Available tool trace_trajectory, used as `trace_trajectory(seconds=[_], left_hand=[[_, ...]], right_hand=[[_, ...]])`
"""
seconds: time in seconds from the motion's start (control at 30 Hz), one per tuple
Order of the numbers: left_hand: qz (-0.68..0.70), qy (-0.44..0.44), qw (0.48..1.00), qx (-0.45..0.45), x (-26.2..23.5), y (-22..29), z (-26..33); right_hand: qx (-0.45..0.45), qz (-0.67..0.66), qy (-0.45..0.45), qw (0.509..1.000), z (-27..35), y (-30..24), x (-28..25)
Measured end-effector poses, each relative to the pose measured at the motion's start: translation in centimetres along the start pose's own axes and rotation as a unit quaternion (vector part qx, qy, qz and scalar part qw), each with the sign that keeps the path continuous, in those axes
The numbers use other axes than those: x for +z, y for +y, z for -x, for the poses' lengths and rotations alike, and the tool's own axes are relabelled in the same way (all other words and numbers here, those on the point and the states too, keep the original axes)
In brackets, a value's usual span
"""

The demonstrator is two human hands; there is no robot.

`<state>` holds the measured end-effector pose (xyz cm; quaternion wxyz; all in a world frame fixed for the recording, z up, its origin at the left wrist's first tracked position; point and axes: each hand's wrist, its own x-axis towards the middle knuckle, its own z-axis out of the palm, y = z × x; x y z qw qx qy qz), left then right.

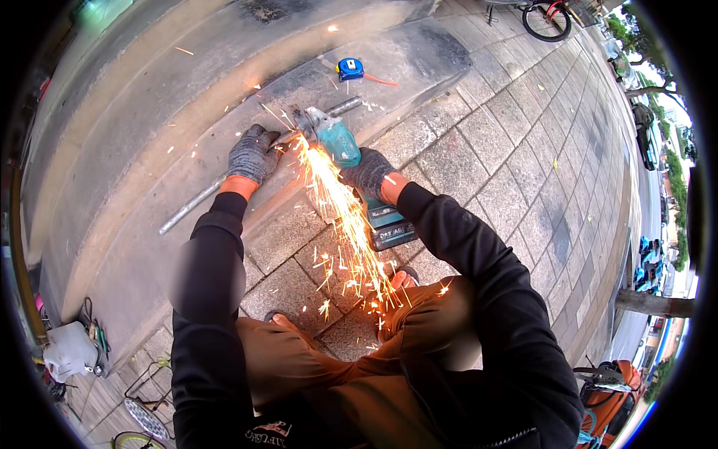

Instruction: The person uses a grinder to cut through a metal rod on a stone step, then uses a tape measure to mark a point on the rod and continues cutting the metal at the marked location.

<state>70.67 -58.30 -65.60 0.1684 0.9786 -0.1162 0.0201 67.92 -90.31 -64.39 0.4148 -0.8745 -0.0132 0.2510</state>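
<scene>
My left hand, in a grey knit glove with an orange cuff, is closed around a grey metal pipe. The pipe slants across the stone step, its far end passing behind the grinder head. A teal cordless angle grinder is gripped by my right hand, gloved the same way. Its head meets the pipe just right of my left hand. Bright sparks pour from there down toward my legs and feet. The grinder's black battery shows below my right wrist. Glare hides the exact contact point.
A blue tape measure lies on the step beyond the grinder. Grey paving spreads to the right. A bicycle wheel stands at the top, a grey bag at lower left. My knees are bent close below the sparks.
</scene>
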Motion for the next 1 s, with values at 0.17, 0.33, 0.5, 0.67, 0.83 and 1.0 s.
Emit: trace_trajectory(seconds=[0.17, 0.33, 0.5, 0.67, 0.83, 1.0], left_hand=[[-0.019, 0.044, 0.999, 0.004, 2.2, 1.4, -1.1], [-0.065, 0.02, 0.998, 0.011, 0.9, -0.1, -0.3], [-0.112, -0.013, 0.994, 0.013, 0.5, 0.7, -1.3], [-0.104, 0.061, 0.992, 0.047, 0.8, 0.2, -0.2], [-0.071, 0.049, 0.996, 0.004, 0.5, 0.8, -0.7], [-0.066, 0.031, 0.997, 0.0, 0.0, 0.6, -1.0]], right_hand=[[-0.033, 0.012, 0.017, 0.999, -2.9, 6.1, 0.4], [0.035, -0.058, -0.002, 0.998, 1.7, -0.7, -0.2], [0.068, -0.118, -0.021, 0.99, 3.0, -1.5, -1.2], [0.067, -0.155, -0.037, 0.985, 3.2, -2.2, -1.4], [0.062, -0.201, -0.022, 0.977, 3.6, -1.4, -2.2], [0.074, -0.234, -0.026, 0.969, 3.5, -1.5, -2.6]])
